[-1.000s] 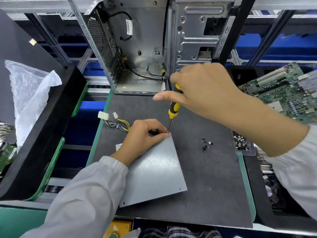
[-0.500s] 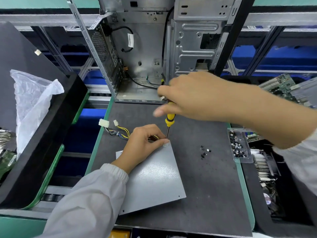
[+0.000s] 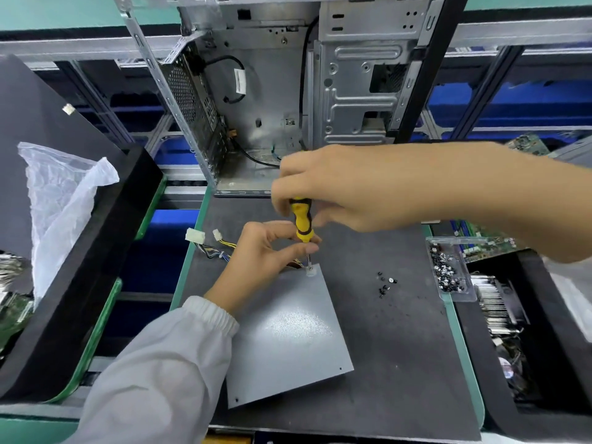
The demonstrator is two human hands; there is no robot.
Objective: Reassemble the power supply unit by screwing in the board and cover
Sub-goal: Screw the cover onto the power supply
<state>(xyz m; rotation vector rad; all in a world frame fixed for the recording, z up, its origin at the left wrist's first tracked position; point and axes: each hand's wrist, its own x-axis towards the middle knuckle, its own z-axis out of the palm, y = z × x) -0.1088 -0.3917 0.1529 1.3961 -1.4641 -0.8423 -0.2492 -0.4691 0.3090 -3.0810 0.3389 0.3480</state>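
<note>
1. The grey cover (image 3: pixel 285 331) of the power supply lies flat on the tabletop (image 3: pixel 400 347), with its far corner just under our right grip.
2. Our right hand (image 3: pixel 346 187) is clamped around the top of the yellow-and-black screwdriver (image 3: pixel 302 222); its tip stands on that corner.
3. Our left hand (image 3: pixel 266 254) pinches together around the shaft just below the right grip, steadying it, with the wrist resting over the cover's near-left part.
4. We judge the cover stiff, thin sheet metal, light and smooth, so it could slide or pivot under turning force; pressing down beside the grip should hold it.
5. The loose screws (image 3: pixel 386 285), right of the grip, look tiny and easy to scatter.
6. The wires (image 3: pixel 217 248) left of the grip look soft.
</note>
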